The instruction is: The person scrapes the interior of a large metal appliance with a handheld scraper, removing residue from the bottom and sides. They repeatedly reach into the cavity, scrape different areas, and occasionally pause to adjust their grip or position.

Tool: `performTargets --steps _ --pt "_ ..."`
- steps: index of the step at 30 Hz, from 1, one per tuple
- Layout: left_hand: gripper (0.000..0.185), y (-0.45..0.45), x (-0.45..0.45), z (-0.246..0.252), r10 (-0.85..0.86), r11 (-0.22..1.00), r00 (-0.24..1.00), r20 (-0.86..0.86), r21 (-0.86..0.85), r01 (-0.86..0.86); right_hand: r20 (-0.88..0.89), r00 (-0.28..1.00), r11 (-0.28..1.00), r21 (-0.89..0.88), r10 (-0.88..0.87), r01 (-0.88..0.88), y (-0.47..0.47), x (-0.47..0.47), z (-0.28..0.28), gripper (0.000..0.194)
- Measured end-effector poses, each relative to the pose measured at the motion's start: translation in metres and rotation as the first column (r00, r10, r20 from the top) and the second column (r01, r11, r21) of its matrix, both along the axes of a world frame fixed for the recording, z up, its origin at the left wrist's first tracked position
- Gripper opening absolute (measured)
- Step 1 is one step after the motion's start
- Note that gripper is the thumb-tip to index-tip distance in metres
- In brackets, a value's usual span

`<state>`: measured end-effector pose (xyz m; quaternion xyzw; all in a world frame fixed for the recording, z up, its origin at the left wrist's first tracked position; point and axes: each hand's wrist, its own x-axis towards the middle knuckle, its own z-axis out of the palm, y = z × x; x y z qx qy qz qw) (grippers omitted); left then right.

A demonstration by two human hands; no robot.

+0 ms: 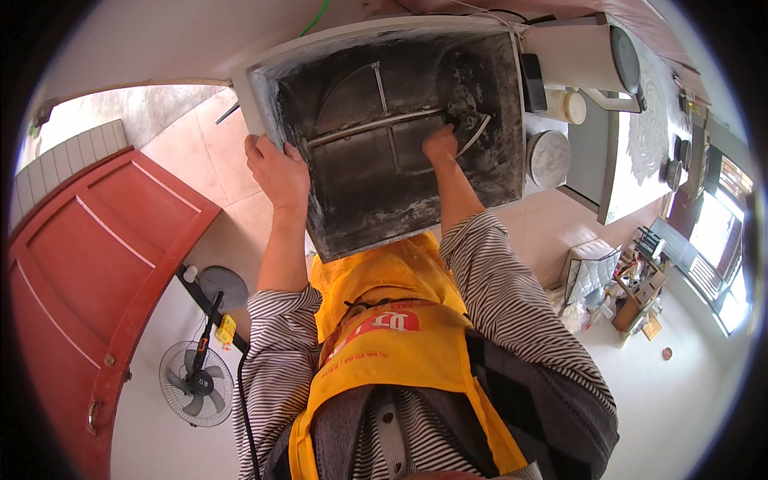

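Note:
A large open box (360,174) with pale walls and a dark, grimy inside lies before me. Along its left rim my left hand (276,171) grips the wall, thumb on the inner side and fingers on the outer. Inside, my right hand (441,146) reaches in with its fingers curled near a round, stained patch (465,105). Something dark shows at these fingertips, too small to make out. A pale bar (375,128) runs across the floor of the box, and a curved light strip (474,137) is close to my right hand.
Right of the box stand a white jug (576,57), a round-lidded container (549,159) and a small jar (566,107). Farther right is a counter (645,162). A red door (102,252) and a standing fan (197,384) are at left. A cluttered wooden shelf (642,297) stands at far right.

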<state>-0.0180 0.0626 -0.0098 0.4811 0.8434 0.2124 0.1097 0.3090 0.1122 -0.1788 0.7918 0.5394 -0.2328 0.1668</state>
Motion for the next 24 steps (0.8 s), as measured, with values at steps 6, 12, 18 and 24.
performTargets --steps 6,12,18,24 --pt "0.044 -0.007 -0.011 0.004 0.035 0.999 0.999 -0.004 -0.009 -0.035 0.006 0.983 0.972 -0.154 0.181 -0.178 0.024 -0.022 0.050 0.050" --pt "0.043 -0.009 -0.012 0.000 0.035 0.999 0.999 0.008 -0.009 -0.035 -0.298 0.858 0.772 -0.381 0.418 -0.509 0.047 0.012 0.019 0.019" --pt "0.044 -0.003 -0.006 -0.005 0.004 0.999 1.000 0.027 0.033 -0.005 -0.476 0.802 0.931 -0.140 -0.361 0.336 0.039 0.043 0.000 0.018" --pt "0.045 -0.007 -0.010 -0.001 0.029 1.000 0.999 0.016 0.005 -0.029 -0.413 0.908 0.993 0.120 0.070 -0.021 0.024 0.017 0.067 0.038"
